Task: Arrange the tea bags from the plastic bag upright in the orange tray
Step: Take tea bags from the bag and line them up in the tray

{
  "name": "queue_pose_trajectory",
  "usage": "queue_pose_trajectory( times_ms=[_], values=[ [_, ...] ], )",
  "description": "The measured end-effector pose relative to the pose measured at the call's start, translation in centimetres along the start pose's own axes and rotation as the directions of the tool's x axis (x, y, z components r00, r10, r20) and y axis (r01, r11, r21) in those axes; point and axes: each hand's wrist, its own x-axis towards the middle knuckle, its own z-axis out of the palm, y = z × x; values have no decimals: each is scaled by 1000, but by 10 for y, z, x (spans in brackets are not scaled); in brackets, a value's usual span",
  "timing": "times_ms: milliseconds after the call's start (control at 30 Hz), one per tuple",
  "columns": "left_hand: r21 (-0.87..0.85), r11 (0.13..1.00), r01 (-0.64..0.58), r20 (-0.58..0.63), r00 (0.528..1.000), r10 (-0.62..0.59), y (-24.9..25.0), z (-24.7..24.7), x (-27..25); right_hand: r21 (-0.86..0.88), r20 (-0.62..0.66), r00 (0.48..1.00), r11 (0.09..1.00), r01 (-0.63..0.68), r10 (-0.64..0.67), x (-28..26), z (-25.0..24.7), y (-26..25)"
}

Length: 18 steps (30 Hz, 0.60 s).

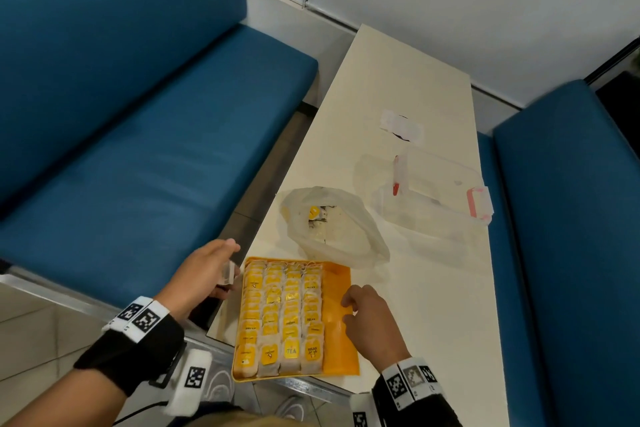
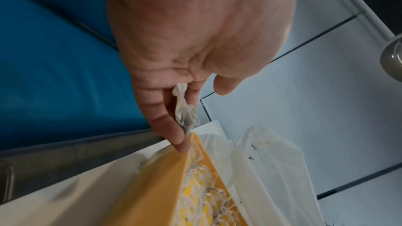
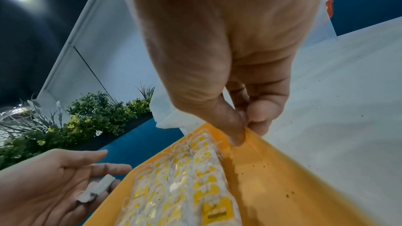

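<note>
Head view: your left hand (image 1: 204,270) hangs off the table's (image 1: 398,80) left edge, just beside the far-left corner of the tray (image 1: 341,340). A tea bag (image 1: 228,273) sits between its fingers, touching them, clear of the tray rim. Left wrist view: the same tea bag (image 2: 185,109) lies along the inner side of your fingers (image 2: 172,130), thumb apart from it; fingers only slightly bent, so whether the bag is pinched or merely resting cannot be told for certain. Fingertip is at the tray's (image 2: 152,186) corner edge. Right wrist view confirms: left hand (image 3: 43,186) palm up, fingers loosely extended, tea bag (image 3: 97,188) lying across them.

Your right hand (image 1: 370,319) is over the tray's bare right strip. Right wrist view: thumb and forefinger (image 3: 259,114) nip the tray's (image 3: 282,178) right wall at its rim; the hand (image 3: 228,57) holds nothing else.

Tray: four rows of tea bags (image 1: 280,315) standing upright, yellow tags facing you, packed against the left side. Right strip unfilled. Dark specks on the tray floor.

Plastic bag (image 1: 332,225) lies just beyond the tray's far edge, mouth open, a yellow tag and some pale contents visible inside.

Clear lidded box (image 1: 436,191) with pink clasp sits farther right on the table, apart from the bag. Blue benches (image 1: 138,149) flank the table.
</note>
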Motion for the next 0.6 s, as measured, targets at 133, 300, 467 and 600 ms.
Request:
queue_pose_trajectory(
  times_ms=[133,300,467,600],
  values=[
    [-150,989,6,27,1000,-2,13,-1,-8,14,6,1000,1000,4,-4,-1,1,3],
    [-147,989,26,125,992,-7,23,7,-14,-12,-79,995,998,62,-63,-9,-6,-5],
    [-60,998,12,226,974,2,26,30,-17,102,-203,876,880,464,-438,-17,-24,-50],
    [-79,997,-7,295,955,31,31,53,-24,75,-74,830,827,557,-553,-14,-22,-81]
  ],
)
